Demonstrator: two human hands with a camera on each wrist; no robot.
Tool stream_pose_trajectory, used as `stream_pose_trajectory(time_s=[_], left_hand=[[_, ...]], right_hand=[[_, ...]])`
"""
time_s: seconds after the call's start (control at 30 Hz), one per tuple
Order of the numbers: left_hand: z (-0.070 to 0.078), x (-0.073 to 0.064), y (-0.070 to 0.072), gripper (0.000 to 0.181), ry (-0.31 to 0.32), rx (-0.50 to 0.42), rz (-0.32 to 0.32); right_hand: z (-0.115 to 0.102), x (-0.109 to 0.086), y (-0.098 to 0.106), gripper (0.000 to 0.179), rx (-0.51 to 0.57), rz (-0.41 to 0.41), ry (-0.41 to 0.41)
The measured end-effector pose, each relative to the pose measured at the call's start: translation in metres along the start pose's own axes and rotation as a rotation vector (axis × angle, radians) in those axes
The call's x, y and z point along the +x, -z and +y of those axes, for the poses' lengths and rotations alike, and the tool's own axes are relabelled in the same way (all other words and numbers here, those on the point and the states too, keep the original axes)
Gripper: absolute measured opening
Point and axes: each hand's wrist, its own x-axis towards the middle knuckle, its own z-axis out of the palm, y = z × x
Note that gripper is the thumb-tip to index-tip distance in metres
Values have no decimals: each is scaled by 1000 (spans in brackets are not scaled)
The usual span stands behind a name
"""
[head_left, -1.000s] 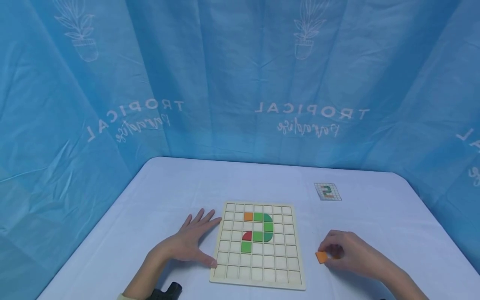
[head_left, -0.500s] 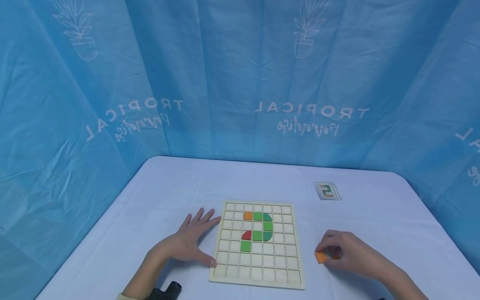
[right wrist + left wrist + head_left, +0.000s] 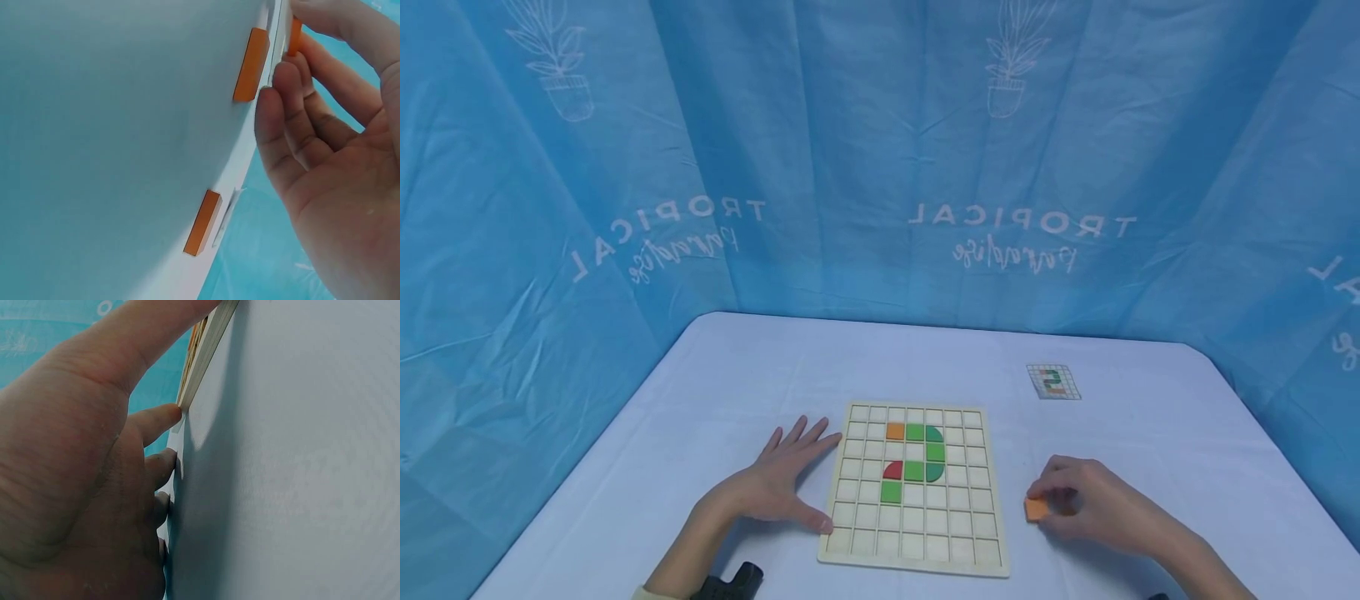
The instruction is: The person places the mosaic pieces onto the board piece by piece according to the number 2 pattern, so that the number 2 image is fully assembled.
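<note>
A cream grid board [image 3: 913, 567] lies on the white table, its upper part bearing an orange square tile [image 3: 895, 431], several green square tiles [image 3: 936, 452], dark green rounded tiles [image 3: 935, 473] and a red rounded tile [image 3: 892, 471]. My left hand [image 3: 775, 487] is spread at the board's left side; in the left wrist view its thumb and index finger [image 3: 164, 419] meet the board's edge. To the right of the board, my right hand [image 3: 1093, 504] pinches an orange square tile [image 3: 1035, 510] between thumb and fingers.
Two more orange tiles, a nearer one [image 3: 252, 64] and a lower one [image 3: 203, 224], lie on the table beneath the right hand. A small pattern card [image 3: 1054, 382] lies farther back on the right. Blue printed curtains [image 3: 865, 167] hang around the table.
My right hand has shifted slightly left with the orange tile, which has turned a little in the fingers. The left hand and the tiles on the board stay as they were.
</note>
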Motion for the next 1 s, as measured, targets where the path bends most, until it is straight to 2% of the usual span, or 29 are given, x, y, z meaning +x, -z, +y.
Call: stream_pose_trajectory(time_s=[0.2,0.37,0.6,0.77,1.0], left_hand=[[1,-1,1,121,0,-10,-3],[0,-1,1,120,-16,-8,-2],[-1,-1,1,121,-16,-6,-3],[-1,-1,1,121,-13,-3,-2],[0,-1,1,121,-11,-1,4]], right_hand=[[-7,6,-1,24,31,-2,34],[-13,12,-3,23,15,10,50],[-24,22,-8,23,-28,20,6],[-32,29,-11,23,-8,3,0],[-45,41,-15,22,-1,-19,58]])
